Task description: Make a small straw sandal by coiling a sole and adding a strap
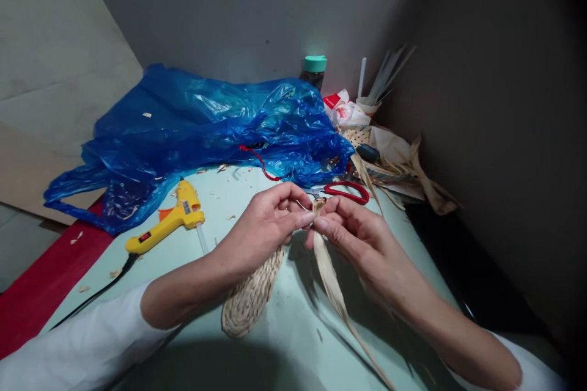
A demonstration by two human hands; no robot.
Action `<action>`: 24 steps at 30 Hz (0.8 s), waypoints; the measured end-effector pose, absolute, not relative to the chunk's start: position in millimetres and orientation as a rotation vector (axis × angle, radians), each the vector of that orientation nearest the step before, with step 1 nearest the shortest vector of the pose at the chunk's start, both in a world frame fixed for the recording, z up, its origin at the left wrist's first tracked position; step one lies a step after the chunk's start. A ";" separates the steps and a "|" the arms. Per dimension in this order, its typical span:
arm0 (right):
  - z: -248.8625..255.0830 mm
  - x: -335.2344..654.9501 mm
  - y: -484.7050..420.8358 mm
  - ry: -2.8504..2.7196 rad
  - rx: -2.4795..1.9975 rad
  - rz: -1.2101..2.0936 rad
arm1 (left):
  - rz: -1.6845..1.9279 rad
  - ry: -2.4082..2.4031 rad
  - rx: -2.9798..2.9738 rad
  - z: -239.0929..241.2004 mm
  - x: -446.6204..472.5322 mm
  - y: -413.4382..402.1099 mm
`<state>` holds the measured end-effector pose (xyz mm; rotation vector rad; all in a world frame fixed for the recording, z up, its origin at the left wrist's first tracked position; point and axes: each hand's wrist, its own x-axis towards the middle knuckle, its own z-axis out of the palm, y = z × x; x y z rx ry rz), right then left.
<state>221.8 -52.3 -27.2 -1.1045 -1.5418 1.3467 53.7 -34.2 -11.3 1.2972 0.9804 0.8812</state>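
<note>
My left hand (270,215) is closed, its thumb and forefinger pinching the upper end of a dried husk strip (329,272). Fingertips of my right hand (362,235) pinch the same strip right beside them. From there the pale, fibrous strip hangs in a long tail towards the lower right. A flat, rounded woven piece of braided fibre (250,302) shows below my left hand; that hand hides its upper part, so how it joins the strip cannot be made out. Just beyond my fingers lie red-handled scissors (360,194), partly covered.
A yellow glue gun (169,220) with a black cord lies left on the pale green tabletop (284,348). Behind is a crumpled blue plastic bag (206,116) with a red cord (261,162). A green-lidded jar (315,67), a cup with white sticks (368,104) and more husks (426,177) stand at the back right.
</note>
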 end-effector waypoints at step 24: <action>-25.7 214.6 -64.4 -1.948 -1.167 0.581 | 0.944 1.262 1.462 -17.1 58.2 -32.3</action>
